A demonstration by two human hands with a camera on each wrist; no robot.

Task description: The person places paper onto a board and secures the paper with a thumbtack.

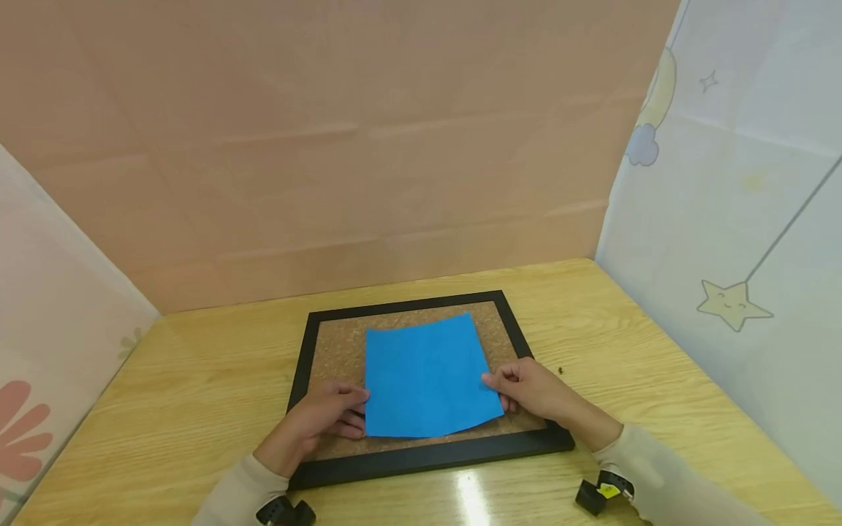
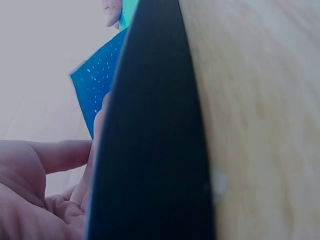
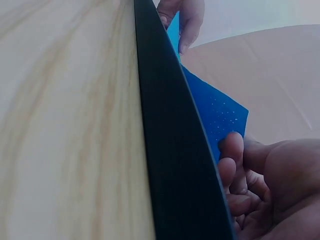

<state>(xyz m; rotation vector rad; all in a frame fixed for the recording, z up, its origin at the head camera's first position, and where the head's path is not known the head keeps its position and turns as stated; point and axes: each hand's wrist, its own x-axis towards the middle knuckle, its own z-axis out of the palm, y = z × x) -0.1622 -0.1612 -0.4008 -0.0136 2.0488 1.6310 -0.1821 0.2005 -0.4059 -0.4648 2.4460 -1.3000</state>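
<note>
A square blue paper (image 1: 426,376) lies on a cork board with a black frame (image 1: 427,459) in the middle of a wooden table (image 1: 197,380). My left hand (image 1: 355,413) pinches the paper's near left corner, thumb on top. At the near right edge, my right hand (image 1: 496,391) pinches the paper in the same way, and the near edge curves up slightly. The left wrist view shows the left hand (image 2: 45,190) beside the frame (image 2: 150,150) and the paper (image 2: 97,85). In the right wrist view, the right hand (image 3: 260,185) sits by the paper (image 3: 220,112) and the frame (image 3: 175,150).
A peach backdrop (image 1: 329,146) closes the table's far side. A pale sheet with stars (image 1: 733,303) stands on the right and a sheet with a flower print (image 1: 26,431) on the left. A tiny dark speck (image 1: 560,370) lies right of the frame.
</note>
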